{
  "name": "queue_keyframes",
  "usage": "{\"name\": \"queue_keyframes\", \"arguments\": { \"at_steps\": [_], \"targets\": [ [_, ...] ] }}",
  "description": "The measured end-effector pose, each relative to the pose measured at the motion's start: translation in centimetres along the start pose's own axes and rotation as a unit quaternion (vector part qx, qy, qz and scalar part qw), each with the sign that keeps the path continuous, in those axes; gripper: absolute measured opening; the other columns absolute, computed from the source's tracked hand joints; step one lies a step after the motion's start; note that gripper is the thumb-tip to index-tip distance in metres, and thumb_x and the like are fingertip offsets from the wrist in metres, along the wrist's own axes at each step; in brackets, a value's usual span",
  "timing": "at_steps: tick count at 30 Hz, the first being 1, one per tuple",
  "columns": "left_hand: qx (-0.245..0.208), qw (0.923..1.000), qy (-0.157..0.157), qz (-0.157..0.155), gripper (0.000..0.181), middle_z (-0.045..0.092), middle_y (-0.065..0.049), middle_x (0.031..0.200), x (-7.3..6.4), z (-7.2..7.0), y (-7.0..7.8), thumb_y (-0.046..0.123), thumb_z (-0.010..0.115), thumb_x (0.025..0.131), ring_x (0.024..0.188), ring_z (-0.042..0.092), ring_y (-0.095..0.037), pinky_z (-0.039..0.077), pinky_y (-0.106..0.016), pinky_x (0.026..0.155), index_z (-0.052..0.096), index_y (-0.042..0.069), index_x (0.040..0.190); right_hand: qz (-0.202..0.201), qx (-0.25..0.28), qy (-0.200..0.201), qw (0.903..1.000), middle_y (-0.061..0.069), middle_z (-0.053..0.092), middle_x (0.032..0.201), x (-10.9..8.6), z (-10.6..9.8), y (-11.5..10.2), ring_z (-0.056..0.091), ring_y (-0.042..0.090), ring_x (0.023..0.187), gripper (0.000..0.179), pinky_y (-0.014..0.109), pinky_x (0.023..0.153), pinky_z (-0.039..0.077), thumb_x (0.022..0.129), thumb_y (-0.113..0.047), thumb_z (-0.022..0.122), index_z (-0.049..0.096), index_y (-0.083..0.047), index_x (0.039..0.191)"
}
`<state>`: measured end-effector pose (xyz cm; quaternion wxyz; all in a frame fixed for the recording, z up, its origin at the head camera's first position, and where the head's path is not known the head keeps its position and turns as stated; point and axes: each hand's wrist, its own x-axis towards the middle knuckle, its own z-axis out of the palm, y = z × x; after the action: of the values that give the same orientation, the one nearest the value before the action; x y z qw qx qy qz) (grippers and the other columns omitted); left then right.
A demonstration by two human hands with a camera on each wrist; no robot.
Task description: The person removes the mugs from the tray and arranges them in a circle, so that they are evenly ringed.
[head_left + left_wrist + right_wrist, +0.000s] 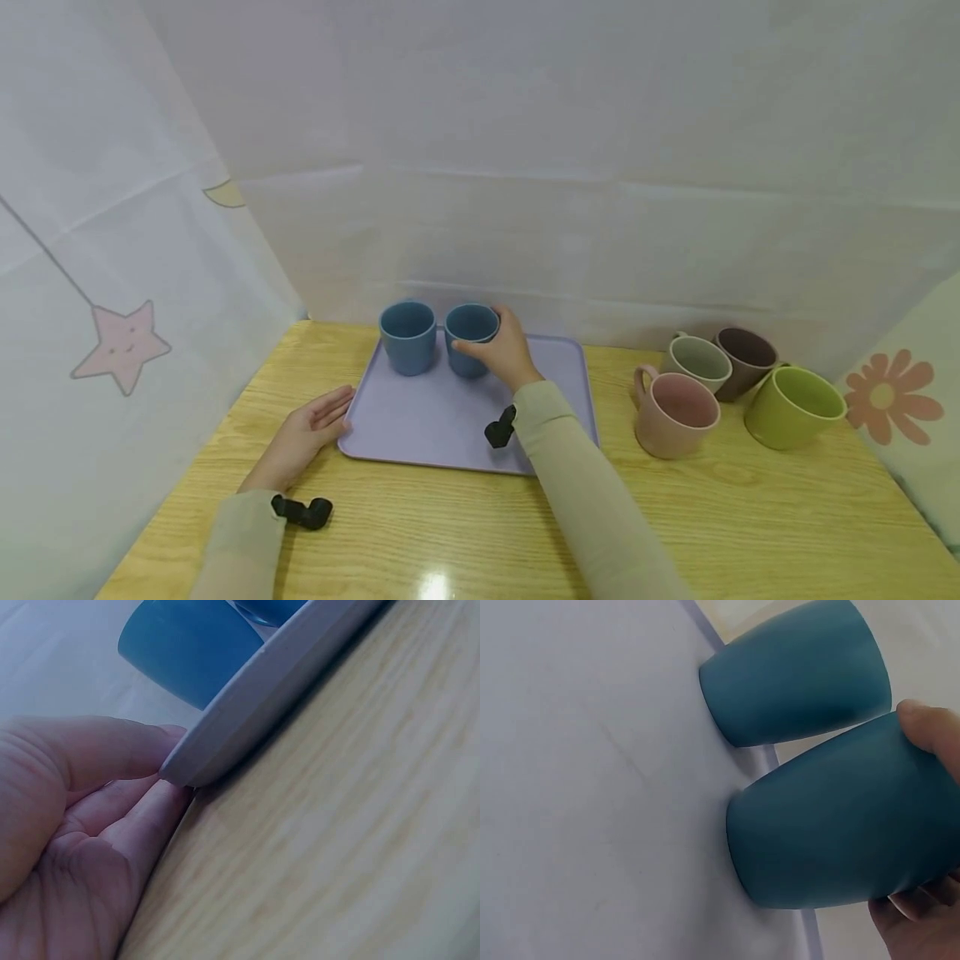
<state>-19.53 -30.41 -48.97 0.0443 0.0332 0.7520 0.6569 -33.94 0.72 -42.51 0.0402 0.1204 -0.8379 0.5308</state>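
Note:
My right hand grips a blue mug near its rim, thumb on one side and fingers on the other. That mug stands on the lilac tray, toward its back edge. A second blue mug stands upright just left of it on the same tray. At the tray's front left corner my left hand holds the edge; in the left wrist view its thumb lies at the rim, with the fingers lower along the outer side.
On the wooden table, right of the tray, stand a pink mug, a pale grey-green mug, a dark brown mug and a lime green mug. A white cloth hangs behind the table.

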Motion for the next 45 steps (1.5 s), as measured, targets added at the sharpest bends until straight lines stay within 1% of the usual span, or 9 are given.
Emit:
{"name": "queue_keyframes", "arguments": {
  "at_steps": [4, 7, 16, 20, 23, 27, 30, 39, 45],
  "targets": [
    [-0.002, 1.0, -0.003, 0.006, 0.063, 0.03, -0.015, 0.15, 0.1, 0.0, -0.1, 0.008, 0.059, 0.093, 0.137, 0.028, -0.025, 0.04, -0.015, 0.097, 0.028, 0.004, 0.148, -0.006, 0.003, 0.01, 0.9999, 0.002, 0.051, 0.126, -0.2, 0.0, 0.3, 0.05, 0.019, 0.113, 0.094, 0.04, 0.096, 0.046, 0.061, -0.044, 0.086, 0.042, -0.008, 0.136],
    [-0.004, 0.9999, -0.01, 0.011, 0.064, 0.03, -0.016, 0.15, 0.1, 0.0, -0.1, 0.008, 0.059, 0.093, 0.137, 0.028, -0.026, 0.04, -0.016, 0.098, 0.027, 0.003, 0.147, -0.005, 0.001, 0.018, 0.9998, 0.001, 0.051, 0.126, -0.4, -0.1, 0.6, 0.05, 0.019, 0.113, 0.095, 0.041, 0.095, 0.047, 0.06, -0.046, 0.087, 0.042, -0.01, 0.137],
    [-0.004, 1.0, -0.002, 0.001, 0.064, 0.031, -0.015, 0.15, 0.1, -0.1, -0.1, 0.008, 0.06, 0.092, 0.137, 0.029, -0.024, 0.041, -0.016, 0.096, 0.028, 0.004, 0.147, -0.024, 0.0, 0.029, 0.9993, 0.001, 0.054, 0.123, -0.7, -0.3, 1.2, 0.053, 0.019, 0.11, 0.096, 0.039, 0.094, 0.047, 0.056, -0.051, 0.087, 0.046, -0.012, 0.134],
    [-0.004, 1.0, -0.006, 0.005, 0.064, 0.029, -0.017, 0.15, 0.2, -0.1, 0.0, 0.008, 0.059, 0.093, 0.137, 0.028, -0.026, 0.041, -0.016, 0.096, 0.026, 0.003, 0.147, -0.039, -0.003, 0.031, 0.9988, 0.001, 0.055, 0.121, -1.2, -0.7, 1.5, 0.053, 0.019, 0.109, 0.095, 0.039, 0.093, 0.048, 0.055, -0.051, 0.087, 0.048, -0.011, 0.132],
    [-0.01, 0.9999, -0.01, 0.009, 0.064, 0.028, -0.017, 0.15, 0.1, 0.0, 0.0, 0.007, 0.059, 0.093, 0.137, 0.026, -0.027, 0.04, -0.016, 0.097, 0.026, 0.002, 0.148, -0.038, -0.002, 0.027, 0.9989, 0.001, 0.054, 0.123, -1.8, -1.1, 1.7, 0.052, 0.018, 0.11, 0.098, 0.038, 0.092, 0.048, 0.055, -0.05, 0.087, 0.046, -0.009, 0.134],
    [-0.016, 0.9998, -0.012, 0.009, 0.064, 0.029, -0.016, 0.15, 0.1, 0.0, 0.1, 0.008, 0.059, 0.093, 0.137, 0.026, -0.026, 0.04, -0.017, 0.098, 0.026, 0.003, 0.148, -0.021, 0.0, 0.023, 0.9995, -0.001, 0.052, 0.125, -2.7, -1.5, 1.7, 0.051, 0.018, 0.112, 0.099, 0.038, 0.093, 0.049, 0.056, -0.05, 0.087, 0.044, -0.012, 0.136],
    [-0.014, 0.9998, -0.01, 0.007, 0.065, 0.029, -0.015, 0.15, 0.0, -0.1, 0.0, 0.009, 0.059, 0.093, 0.137, 0.027, -0.025, 0.04, -0.017, 0.098, 0.026, 0.003, 0.148, -0.018, -0.001, 0.021, 0.9996, -0.002, 0.052, 0.125, -3.3, -1.9, 1.7, 0.052, 0.018, 0.113, 0.099, 0.038, 0.094, 0.048, 0.055, -0.05, 0.087, 0.044, -0.014, 0.136],
    [-0.015, 0.9999, -0.007, 0.0, 0.064, 0.029, -0.015, 0.15, 0.0, -0.1, 0.0, 0.009, 0.06, 0.092, 0.137, 0.029, -0.023, 0.041, -0.017, 0.097, 0.027, 0.004, 0.148, -0.027, 0.005, 0.029, 0.9992, -0.006, 0.054, 0.122, -5.4, -3.3, 2.2, 0.054, 0.017, 0.111, 0.098, 0.038, 0.093, 0.05, 0.053, -0.055, 0.086, 0.048, -0.016, 0.135],
    [-0.006, 0.9999, -0.011, 0.011, 0.065, 0.028, -0.019, 0.15, 0.1, -0.2, -0.1, 0.009, 0.059, 0.093, 0.136, 0.028, -0.026, 0.041, -0.015, 0.096, 0.025, 0.001, 0.147, -0.03, -0.008, 0.033, 0.999, -0.004, 0.056, 0.119, -7.0, -4.4, 1.9, 0.055, 0.019, 0.109, 0.091, 0.04, 0.089, 0.052, 0.053, -0.054, 0.086, 0.052, -0.02, 0.13]
  ]
}}
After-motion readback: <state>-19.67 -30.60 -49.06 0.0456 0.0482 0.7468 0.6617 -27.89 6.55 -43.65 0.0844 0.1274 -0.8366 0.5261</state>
